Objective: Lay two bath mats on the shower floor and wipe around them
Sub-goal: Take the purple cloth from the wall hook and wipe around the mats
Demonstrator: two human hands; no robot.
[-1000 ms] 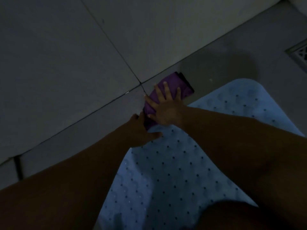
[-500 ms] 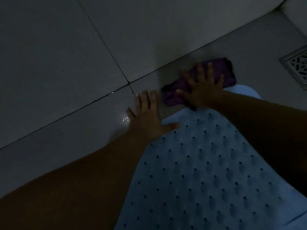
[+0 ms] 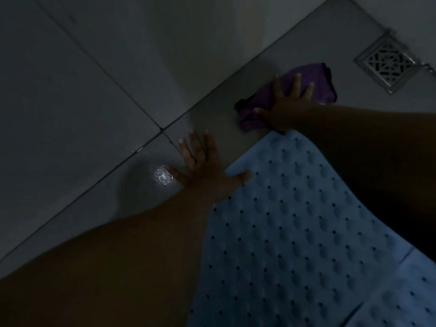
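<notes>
Dim grey shower floor [image 3: 146, 204] was wiped beside the blue bath mat [image 3: 295, 220] with a purple cloth [image 3: 313, 79] pressed under the flat-fingered right hand [image 3: 287, 102], while the left hand [image 3: 203, 171], fingers spread and holding nothing, was planted at the mat's edge, apparently for support.

Square metal floor drain [image 3: 388, 63] with a patterned grate, top right, set in the grey shower floor [image 3: 236, 107]. Large grey wall tiles [image 3: 70, 79] fill the upper left, dark grout lines between them. Small bright wet glint [image 3: 163, 177] on the floor near the wall base. Dim lighting.
</notes>
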